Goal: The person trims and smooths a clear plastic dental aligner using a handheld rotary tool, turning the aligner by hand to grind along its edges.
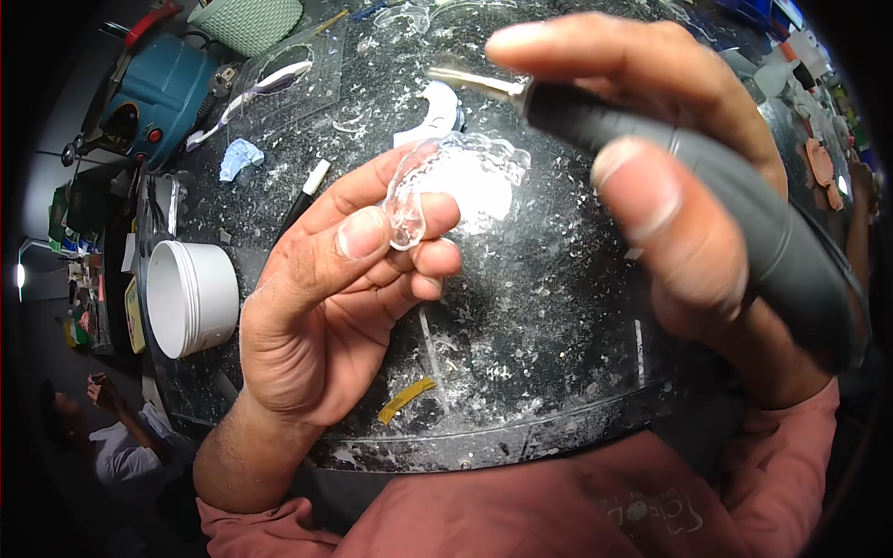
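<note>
My left hand pinches a clear plastic dental aligner between thumb and fingers, above a bright glare patch on the dark, dust-speckled worktop. My right hand is closed around a dark grey rotary handpiece, its thumb slightly blurred and forefinger raised over the body. The metal bur points left, above and apart from the aligner. A white arched piece lies just behind the aligner.
The worktop also holds a white tub, teal machine, green woven basket, white tool, blue lump, pen and yellow strip. Another person sits at lower left; clutter lines both sides.
</note>
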A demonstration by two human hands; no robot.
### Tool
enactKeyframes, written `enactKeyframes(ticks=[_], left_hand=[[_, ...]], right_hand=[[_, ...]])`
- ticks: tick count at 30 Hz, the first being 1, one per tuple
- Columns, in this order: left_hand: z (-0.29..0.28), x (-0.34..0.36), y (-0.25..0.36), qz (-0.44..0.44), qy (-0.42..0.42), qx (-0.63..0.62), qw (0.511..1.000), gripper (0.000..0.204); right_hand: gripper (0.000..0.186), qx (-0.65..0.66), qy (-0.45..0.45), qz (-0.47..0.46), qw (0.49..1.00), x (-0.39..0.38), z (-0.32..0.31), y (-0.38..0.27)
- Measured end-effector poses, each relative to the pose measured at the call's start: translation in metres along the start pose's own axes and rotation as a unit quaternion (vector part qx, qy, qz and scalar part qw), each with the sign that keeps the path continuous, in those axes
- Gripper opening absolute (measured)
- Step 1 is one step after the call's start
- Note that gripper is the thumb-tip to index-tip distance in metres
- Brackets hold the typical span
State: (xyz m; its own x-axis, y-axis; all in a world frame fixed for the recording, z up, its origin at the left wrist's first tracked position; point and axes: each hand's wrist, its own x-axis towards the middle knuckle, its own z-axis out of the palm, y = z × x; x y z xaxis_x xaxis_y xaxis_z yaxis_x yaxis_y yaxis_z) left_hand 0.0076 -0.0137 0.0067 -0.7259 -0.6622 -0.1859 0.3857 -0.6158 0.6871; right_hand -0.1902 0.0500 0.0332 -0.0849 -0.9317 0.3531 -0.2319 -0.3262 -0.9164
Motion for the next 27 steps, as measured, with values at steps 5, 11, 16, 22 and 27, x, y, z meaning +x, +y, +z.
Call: enactKeyframes(ticks=[5, 11, 16, 22, 27], left_hand=[[0.003, 0.001, -0.001, 0.013, 0.025, 0.02, 0.999, 0.047], [0.009, -0.002, -0.001, 0.013, 0.072, 0.038, 0.997, 0.044], [0.008, -0.002, -0.003, 0.02, 0.081, 0.064, 0.994, 0.053], [0.005, -0.003, -0.001, 0.016, 0.076, 0.085, 0.993, 0.054], [0.003, 0.0, -0.001, 0.014, 0.043, 0.098, 0.994, 0.054]], right_hand=[[0.032, -0.036, -0.03, -0.242, 0.969, 0.001, 0.006, 0.028], [0.045, -0.061, -0.055, -0.285, 0.955, 0.005, 0.004, 0.038], [0.039, -0.047, -0.048, -0.279, 0.958, 0.004, 0.006, 0.04], [0.026, -0.115, -0.052, -0.218, 0.968, 0.001, 0.003, 0.022], [0.033, -0.163, 0.039, -0.28, 0.945, -0.002, 0.01, 0.026]])
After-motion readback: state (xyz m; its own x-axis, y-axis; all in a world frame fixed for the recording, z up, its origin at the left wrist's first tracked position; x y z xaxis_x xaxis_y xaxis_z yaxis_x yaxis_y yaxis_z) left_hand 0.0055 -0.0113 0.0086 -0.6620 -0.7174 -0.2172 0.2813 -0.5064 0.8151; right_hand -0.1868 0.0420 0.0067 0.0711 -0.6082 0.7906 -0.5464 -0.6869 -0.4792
